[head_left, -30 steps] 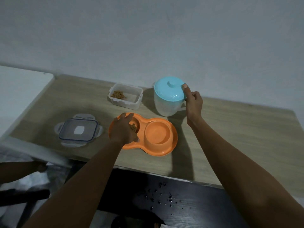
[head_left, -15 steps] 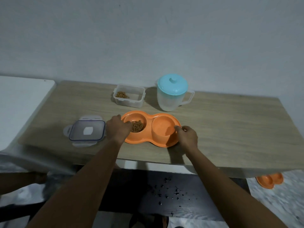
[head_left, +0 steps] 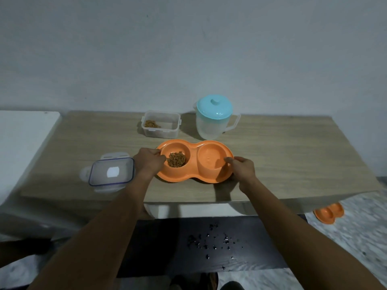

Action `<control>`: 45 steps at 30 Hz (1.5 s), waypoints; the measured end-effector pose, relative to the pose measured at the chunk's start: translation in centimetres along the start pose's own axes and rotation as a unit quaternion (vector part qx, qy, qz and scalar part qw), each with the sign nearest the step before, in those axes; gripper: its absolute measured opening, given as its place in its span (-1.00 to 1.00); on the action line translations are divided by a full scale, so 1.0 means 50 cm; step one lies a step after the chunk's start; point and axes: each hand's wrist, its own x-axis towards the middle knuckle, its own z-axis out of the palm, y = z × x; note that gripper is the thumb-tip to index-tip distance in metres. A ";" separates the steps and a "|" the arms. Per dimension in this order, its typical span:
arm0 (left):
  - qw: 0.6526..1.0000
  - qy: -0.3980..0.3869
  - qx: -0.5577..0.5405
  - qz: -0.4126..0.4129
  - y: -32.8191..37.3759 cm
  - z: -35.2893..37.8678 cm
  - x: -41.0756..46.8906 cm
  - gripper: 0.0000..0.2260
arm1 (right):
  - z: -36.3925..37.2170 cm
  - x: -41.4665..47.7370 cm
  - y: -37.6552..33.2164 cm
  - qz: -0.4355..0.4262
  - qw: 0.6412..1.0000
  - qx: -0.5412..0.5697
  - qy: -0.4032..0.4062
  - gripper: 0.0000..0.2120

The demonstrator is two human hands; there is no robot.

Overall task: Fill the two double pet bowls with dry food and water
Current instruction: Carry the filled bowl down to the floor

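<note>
The left hand point(head_left: 149, 162) was closed on the left end of the orange double bowl point(head_left: 195, 161), its fingers curled over the rim beside the food cup. The right hand point(head_left: 240, 167) was pinched on the opposite end, thumb and fingers set on the rim of the right cup. The bowl was thus held at both ends at once — a grip judged to have been chosen so that it could be lifted or slid level, without tipping what the cups held.

Between the 2 hands, the dry food point(head_left: 176, 159) lay heaped in the left cup; the right cup looked empty of food, and whether water stood in it could not be told. The bowl rested flat on the desk point(head_left: 293, 155), nearer the front edge than the back and roughly midway along it.

Behind the bowl, toward the back edge, the food container point(head_left: 160, 126) stood open with a little food left in 1 corner, and just to its right the pitcher point(head_left: 215, 119) stood upright under its blue lid, handle turned to the right — both kept within reach, it was judged, for filling. The container lid point(head_left: 111, 174) lay flat near the front left corner, just beside the left hand.

Off the desk, a second orange bowl point(head_left: 328, 212) was seen on the floor below the front right corner, well apart from both hands.
</note>
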 end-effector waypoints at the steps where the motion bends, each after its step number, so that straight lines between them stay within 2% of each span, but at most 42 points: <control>1: 1.000 -0.001 -0.017 0.002 0.004 -0.004 -0.006 -0.66 | -0.007 -0.006 -0.003 -0.003 1.000 0.004 0.002 -0.57; 5: 0.998 0.007 -0.063 0.013 0.029 -0.011 -0.031 -0.65 | -0.045 -0.021 -0.021 -0.020 0.999 0.039 0.013 -0.63; 10: 0.994 0.005 -0.103 0.028 0.080 -0.003 -0.074 -0.64 | -0.120 -0.042 -0.043 -0.031 0.997 0.068 0.016 -0.61; 21: 0.985 -0.017 -0.128 0.113 0.241 0.092 -0.267 -0.65 | -0.409 -0.108 -0.053 -0.103 0.988 0.112 0.039 -0.71; 31: 0.980 -0.036 -0.124 0.155 0.396 0.337 -0.574 -0.68 | -0.841 -0.129 0.039 -0.143 0.978 0.135 0.064 -0.77; 37: 0.975 -0.088 -0.134 0.154 0.486 0.524 -0.745 -0.76 | -1.116 -0.127 0.111 -0.145 0.973 0.144 0.104 -0.77; 40: 0.971 -0.120 -0.131 0.160 0.532 0.610 -0.816 -0.88 | -1.234 -0.123 0.143 -0.140 0.969 0.150 0.136 -0.78; 45: 0.962 -0.162 -0.126 0.182 0.613 0.748 -0.899 -0.92 | -1.397 -0.096 0.190 -0.120 0.961 0.167 0.185 -0.77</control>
